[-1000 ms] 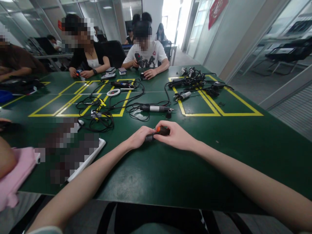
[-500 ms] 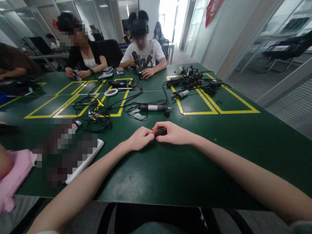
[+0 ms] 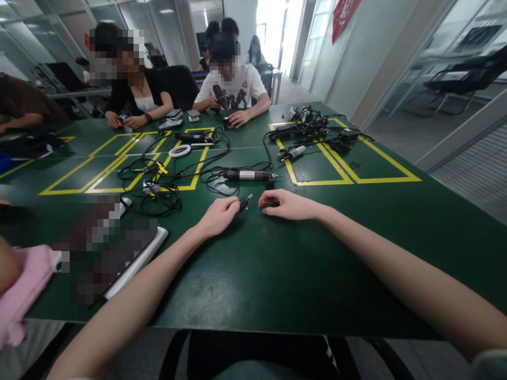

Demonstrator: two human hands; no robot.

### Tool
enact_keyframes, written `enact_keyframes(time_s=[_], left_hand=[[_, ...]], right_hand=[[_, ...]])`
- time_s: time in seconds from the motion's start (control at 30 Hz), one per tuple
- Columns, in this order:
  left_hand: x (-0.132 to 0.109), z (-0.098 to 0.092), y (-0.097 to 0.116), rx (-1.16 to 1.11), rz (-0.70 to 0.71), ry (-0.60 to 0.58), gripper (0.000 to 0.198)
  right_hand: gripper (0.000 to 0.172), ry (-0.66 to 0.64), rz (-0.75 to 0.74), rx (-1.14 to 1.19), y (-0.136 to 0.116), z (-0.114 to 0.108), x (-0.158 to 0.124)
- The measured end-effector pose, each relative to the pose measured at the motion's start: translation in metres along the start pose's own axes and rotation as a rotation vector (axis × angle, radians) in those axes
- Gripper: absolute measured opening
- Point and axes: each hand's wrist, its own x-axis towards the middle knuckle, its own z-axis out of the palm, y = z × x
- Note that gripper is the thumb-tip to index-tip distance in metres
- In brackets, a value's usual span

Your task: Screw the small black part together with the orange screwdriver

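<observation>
My left hand point(image 3: 218, 216) grips a small black part with a bare metal tip point(image 3: 243, 203), which points up and to the right. The fingers cover its lower end. Just across a narrow gap, my right hand point(image 3: 289, 205) is closed around a dark tool handle with an orange end point(image 3: 271, 202). Whatever lies beyond that handle is hidden in the palm. A tiny bright piece point(image 3: 260, 222) rests on the green table point(image 3: 253, 285) below the gap. Beyond both hands lies a black-and-silver electric screwdriver point(image 3: 249, 175), with a small black fitting point(image 3: 270, 184) near its tip.
Tangled black cables point(image 3: 166, 198) spread to the left, and a pile of cords and plugs point(image 3: 304, 129) sits at the far right. A white roll of tape point(image 3: 179, 151) lies among yellow floor-tape outlines. White-edged devices point(image 3: 137, 264) are beside my left forearm. Several people sit around the table.
My hands have moved apart. The metal-tipped black part now shows in my left hand, separated from the orange-ended handle, which stays in my right hand.
</observation>
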Motion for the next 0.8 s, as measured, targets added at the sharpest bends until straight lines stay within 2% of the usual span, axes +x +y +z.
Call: enact_keyframes(time_s=[0.2, 0.33, 0.5, 0.67, 0.8], left_hand=[[0.008, 0.006, -0.012, -0.312, -0.089, 0.09, 0.038], [0.011, 0.009, -0.019, -0.388, -0.08, 0.137, 0.045], [0.008, 0.01, -0.019, -0.211, 0.011, 0.21, 0.035], [0.004, 0.009, -0.016, -0.018, 0.082, 0.149, 0.027], [0.003, 0.009, -0.018, 0.053, 0.11, 0.097, 0.025]], right_hand=[[0.018, -0.029, -0.018, -0.078, 0.002, 0.003, -0.001], [0.026, -0.054, -0.074, -0.137, -0.006, 0.015, -0.001], [0.021, -0.07, -0.125, -0.258, -0.016, 0.026, -0.004], [0.01, -0.139, -0.162, -0.326, -0.025, 0.026, -0.008], [0.012, -0.179, -0.15, -0.348, -0.033, 0.025, -0.01]])
